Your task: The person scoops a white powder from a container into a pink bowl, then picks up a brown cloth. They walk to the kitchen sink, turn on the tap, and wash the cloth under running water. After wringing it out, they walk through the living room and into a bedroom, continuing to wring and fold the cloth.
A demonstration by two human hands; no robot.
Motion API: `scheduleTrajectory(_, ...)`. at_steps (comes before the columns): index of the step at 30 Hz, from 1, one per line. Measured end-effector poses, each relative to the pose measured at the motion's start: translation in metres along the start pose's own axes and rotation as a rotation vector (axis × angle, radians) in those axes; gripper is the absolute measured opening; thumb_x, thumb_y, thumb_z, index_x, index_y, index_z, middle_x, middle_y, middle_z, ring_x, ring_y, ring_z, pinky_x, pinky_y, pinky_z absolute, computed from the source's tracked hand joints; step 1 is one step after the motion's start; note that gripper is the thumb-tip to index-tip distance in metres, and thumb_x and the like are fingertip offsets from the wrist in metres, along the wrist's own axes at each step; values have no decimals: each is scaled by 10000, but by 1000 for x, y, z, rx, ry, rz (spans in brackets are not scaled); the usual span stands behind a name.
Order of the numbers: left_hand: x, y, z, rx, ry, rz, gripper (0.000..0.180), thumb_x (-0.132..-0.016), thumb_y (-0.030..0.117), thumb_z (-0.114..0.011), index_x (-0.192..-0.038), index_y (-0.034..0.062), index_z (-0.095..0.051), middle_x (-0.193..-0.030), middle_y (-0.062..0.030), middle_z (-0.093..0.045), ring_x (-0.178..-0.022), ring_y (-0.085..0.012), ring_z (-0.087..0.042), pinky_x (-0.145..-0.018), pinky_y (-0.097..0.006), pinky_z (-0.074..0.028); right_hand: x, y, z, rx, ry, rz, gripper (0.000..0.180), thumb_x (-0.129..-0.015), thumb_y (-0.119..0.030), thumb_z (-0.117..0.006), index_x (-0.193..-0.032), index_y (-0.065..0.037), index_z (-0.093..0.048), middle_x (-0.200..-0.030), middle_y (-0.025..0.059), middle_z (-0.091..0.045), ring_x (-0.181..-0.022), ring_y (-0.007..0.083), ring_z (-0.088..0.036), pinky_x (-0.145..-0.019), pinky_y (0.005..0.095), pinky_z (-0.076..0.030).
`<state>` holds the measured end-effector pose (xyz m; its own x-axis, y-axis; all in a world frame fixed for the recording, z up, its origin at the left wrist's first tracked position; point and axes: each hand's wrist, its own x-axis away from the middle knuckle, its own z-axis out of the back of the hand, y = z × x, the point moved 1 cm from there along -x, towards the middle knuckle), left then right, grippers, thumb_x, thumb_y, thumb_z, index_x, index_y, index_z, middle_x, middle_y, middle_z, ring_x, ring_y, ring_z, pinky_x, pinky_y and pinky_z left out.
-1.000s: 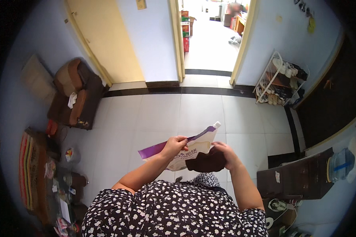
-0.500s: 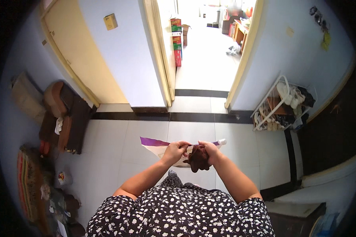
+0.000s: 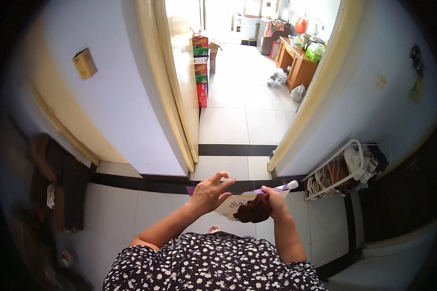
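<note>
A soft white and purple pouch [image 3: 227, 209] with a white cap [image 3: 292, 185] is spread in front of my waist. My right hand [image 3: 277, 202] grips it near the capped corner. Bunched in the same hand, a dark brown crumpled cloth [image 3: 254, 209] hangs over the front of the pouch; its exact kind is unclear. My left hand [image 3: 210, 193] is at the pouch's left part, with thumb and forefinger apart and nothing between them. Its other fingers are partly hidden, and a purple corner of the pouch shows behind it.
Ahead, an open doorway leads past stacked cartons [image 3: 200, 72] to a wooden desk [image 3: 296, 63] with bags beside it. At right stands a white shoe rack [image 3: 332, 167]. A brown armchair [image 3: 58, 189] is at left. A dark strip [image 3: 238, 150] crosses the tiled floor.
The view has moved toward the doorway. My left hand has loosened its pinch beside the brown cloth and moved left, fingers apart. My right hand still holds the pouch and the cloth.
</note>
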<state>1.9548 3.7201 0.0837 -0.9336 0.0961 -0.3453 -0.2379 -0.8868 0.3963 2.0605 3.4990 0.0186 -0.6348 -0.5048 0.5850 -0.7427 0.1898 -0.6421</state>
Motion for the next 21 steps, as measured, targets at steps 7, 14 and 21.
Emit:
scheduleTrajectory(7,-175,-130,-7,1,-147,-92,433,-714,313,-732,-1072,144,-558,-870,-27,-607,-883,-227,-593,-805,-371,-431,-111,-142,-34,86,6,141,326,-932,-245,-456,-997,63,-541,-924,164,-617,-812,243,-617,-791,359,-501)
scheduleTrajectory(14,-355,-232,-50,69,-207,-177,170,-810,300,-637,-909,164,-660,-802,-38,-670,-719,-235,-647,-588,-362,-495,-277,-275,-39,46,-94,101,336,-918,-252,-488,-986,70,-557,-947,188,-634,-832,255,-627,-790,361,-507)
scheduleTrajectory(21,-498,-324,-61,137,20,-38,161,-843,231,-621,-971,168,-695,-773,-70,-677,-651,-234,-648,-563,-334,-506,-439,-409,-71,88,-107,85,321,-900,-238,-528,-991,70,-533,-969,188,-622,-860,266,-631,-811,378,-513)
